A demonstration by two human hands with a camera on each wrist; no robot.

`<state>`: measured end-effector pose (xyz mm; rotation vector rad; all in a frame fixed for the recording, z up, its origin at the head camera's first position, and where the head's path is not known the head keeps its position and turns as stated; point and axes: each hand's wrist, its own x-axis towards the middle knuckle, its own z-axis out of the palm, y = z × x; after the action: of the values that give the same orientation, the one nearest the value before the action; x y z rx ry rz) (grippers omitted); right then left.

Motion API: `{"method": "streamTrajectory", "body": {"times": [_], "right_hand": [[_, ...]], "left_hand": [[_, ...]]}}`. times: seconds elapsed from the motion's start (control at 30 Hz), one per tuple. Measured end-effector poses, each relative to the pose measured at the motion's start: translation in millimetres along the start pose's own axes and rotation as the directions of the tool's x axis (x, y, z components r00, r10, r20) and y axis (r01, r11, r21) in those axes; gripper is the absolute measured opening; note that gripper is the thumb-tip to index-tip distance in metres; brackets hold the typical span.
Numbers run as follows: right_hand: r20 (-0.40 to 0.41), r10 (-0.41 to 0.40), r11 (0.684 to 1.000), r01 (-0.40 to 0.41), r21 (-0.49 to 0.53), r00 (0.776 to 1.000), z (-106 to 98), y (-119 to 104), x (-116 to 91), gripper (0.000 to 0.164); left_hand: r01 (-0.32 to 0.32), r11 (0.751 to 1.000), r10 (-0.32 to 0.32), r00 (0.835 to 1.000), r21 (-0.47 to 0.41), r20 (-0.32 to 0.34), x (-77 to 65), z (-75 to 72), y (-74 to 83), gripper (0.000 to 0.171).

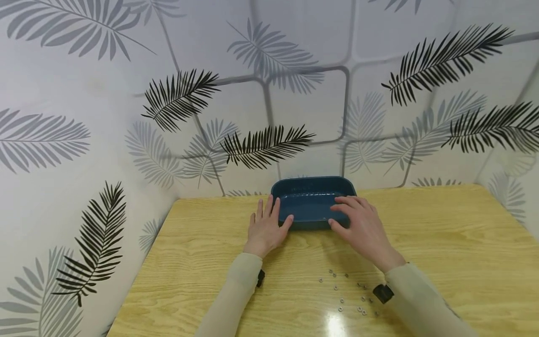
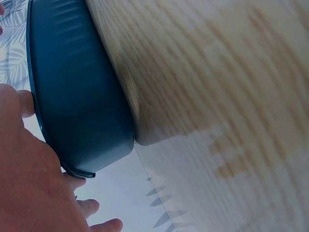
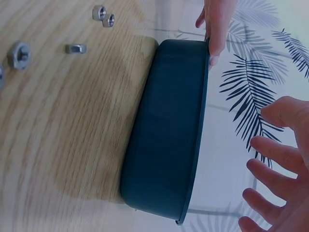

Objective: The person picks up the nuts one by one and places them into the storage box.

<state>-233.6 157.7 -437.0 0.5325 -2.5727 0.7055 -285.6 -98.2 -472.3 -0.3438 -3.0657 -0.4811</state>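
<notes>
A dark blue rectangular tray [image 1: 311,225] with raised walls stands at the table's far edge, by the wall. My left hand [image 1: 266,230] lies at its left end, fingers spread and mostly straight. In the left wrist view the thumb and fingertips touch the tray's rim [image 2: 35,92]. Over the right end of the tray is my right hand [image 1: 363,228], its fingers loosely bent and apart. In the right wrist view those fingers [image 3: 275,154] stand away from the rim, holding nothing.
Several small metal nuts [image 1: 335,288] lie scattered on the wooden table [image 1: 202,262], nearer to me than the tray and left of my right forearm. A few nuts [image 3: 76,48] show close up in the right wrist view. A leaf-patterned wall [image 1: 303,103] rises behind the table.
</notes>
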Motion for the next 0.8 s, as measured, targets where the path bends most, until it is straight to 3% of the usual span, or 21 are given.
{"method": "streamTrajectory", "body": {"times": [0.33,0.8], "right_hand": [[-0.05,-0.069,0.998,0.069,-0.005,0.996,-3,-6,-9,0.032],[-0.026,-0.1,0.995,0.1,-0.004,0.995,-4,-18,-23,0.033]], "left_hand": [[0.013,1.0,-0.013,1.0,-0.008,0.006,-0.9,-2.1,1.7,0.075],[0.024,1.0,-0.024,0.999,0.012,0.021,-0.1,-1.9,1.2,0.076]]}}
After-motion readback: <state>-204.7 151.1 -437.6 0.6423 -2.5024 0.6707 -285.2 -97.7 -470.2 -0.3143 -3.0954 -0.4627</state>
